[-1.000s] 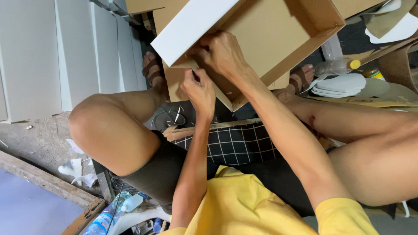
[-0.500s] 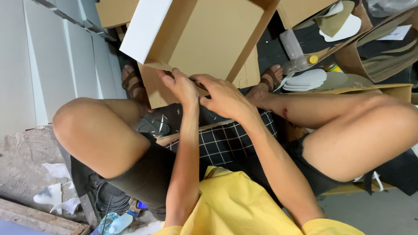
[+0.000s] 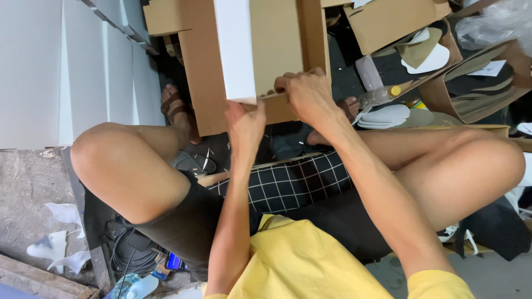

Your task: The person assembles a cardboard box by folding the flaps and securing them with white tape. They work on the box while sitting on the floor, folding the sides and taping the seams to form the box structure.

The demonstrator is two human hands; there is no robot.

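So the person sat low over a grey concrete floor (image 3: pixel 25 188), knees spread, boxed in by clutter. One cardboard box (image 3: pixel 277 50) with a white outer side was up at 12 o'clock, between both hands. The left hand (image 3: pixel 245 123) pinched its lower corner, fingers closed on the white edge. The right hand (image 3: pixel 306 94) gripped the brown flap edge just beside it. Two more open cartons (image 3: pixel 471 83) sat at 2 o'clock holding flat insole cutouts (image 3: pixel 388 115). White panels (image 3: pixel 66 72) walled off 10 o'clock, so only a little room was left around the knees.
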